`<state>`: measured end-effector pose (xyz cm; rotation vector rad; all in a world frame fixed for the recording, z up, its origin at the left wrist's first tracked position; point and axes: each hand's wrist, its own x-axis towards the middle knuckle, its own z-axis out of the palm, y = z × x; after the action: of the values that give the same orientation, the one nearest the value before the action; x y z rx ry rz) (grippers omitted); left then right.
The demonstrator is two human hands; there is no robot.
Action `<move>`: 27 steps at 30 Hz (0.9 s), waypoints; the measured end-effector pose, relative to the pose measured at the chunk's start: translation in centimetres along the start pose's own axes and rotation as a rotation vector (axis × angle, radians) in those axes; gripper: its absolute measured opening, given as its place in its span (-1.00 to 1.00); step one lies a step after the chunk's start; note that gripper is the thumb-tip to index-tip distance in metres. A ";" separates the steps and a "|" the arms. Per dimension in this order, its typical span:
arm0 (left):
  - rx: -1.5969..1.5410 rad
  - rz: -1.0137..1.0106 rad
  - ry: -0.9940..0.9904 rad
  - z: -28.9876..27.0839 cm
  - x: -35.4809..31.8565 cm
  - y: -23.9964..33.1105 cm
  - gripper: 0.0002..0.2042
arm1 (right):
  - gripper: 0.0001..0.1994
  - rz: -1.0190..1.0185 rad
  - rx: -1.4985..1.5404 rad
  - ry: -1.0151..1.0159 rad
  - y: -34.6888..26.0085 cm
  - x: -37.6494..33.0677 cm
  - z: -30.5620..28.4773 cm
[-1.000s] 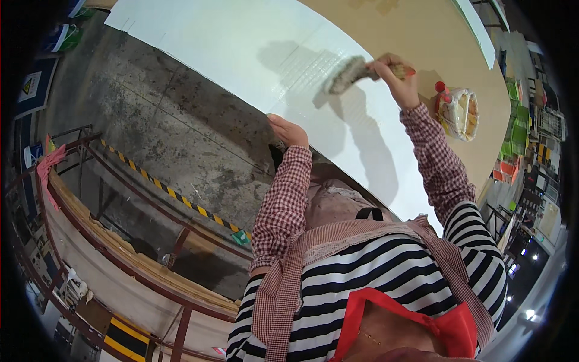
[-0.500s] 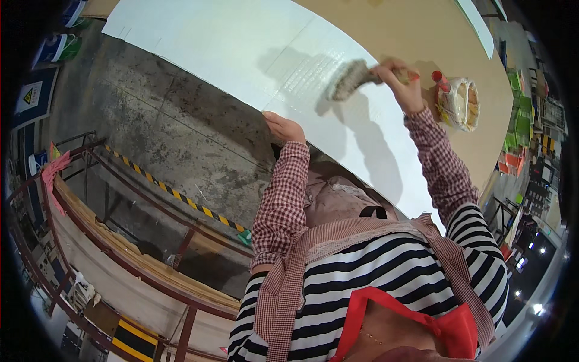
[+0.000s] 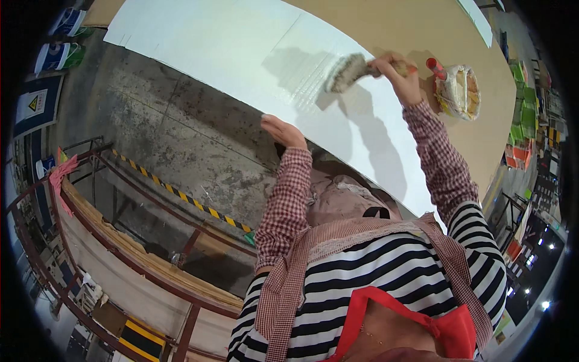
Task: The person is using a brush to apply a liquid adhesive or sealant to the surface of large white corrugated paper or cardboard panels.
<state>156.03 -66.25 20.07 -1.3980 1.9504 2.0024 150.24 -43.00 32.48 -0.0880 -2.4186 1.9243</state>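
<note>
My right hand [image 3: 398,77] is closed round the handle of a wide brush [image 3: 346,75], whose pale, shaggy bristles are over a white sheet [image 3: 211,51]. Wet, shiny streaks show on the sheet left of the bristles. At the sheet's near edge is my left hand [image 3: 284,131], its fingers stretched out and holding nothing; whether a fingertip touches the edge is hard to tell. Right of the brush stands a plastic-lined tub [image 3: 459,93] with yellowish stuff in it, and a red tube-like handle [image 3: 435,68] at its left rim.
Brown board [image 3: 416,27] lies beyond and beside the white sheet. To the left, a metal-framed rack [image 3: 136,265] stands by the concrete floor [image 3: 181,105], with striped tape [image 3: 181,194] along it. Buckets [image 3: 53,57] stand at far left.
The brush has shifted slightly left and toward the far side in my right hand. My left hand has dropped a little away from the sheet's edge.
</note>
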 end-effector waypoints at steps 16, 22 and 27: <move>-0.005 0.129 -0.108 0.9 -3.5 -4.1 -0.29 | -0.84 -0.001 -0.014 0.052 -0.8 -0.6 -0.5; 0.000 0.096 -0.090 0.9 -3.2 -4.4 -0.28 | -0.82 0.098 -0.072 0.022 3.5 -4.7 -4.2; 0.037 0.091 -0.070 0.8 -4.0 -4.2 -0.29 | -0.85 0.126 -0.012 0.032 2.4 -7.2 -7.1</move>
<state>160.38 -62.43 18.92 -1.2351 2.0447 2.0121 157.96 -36.12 31.74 -0.2766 -2.4595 1.9416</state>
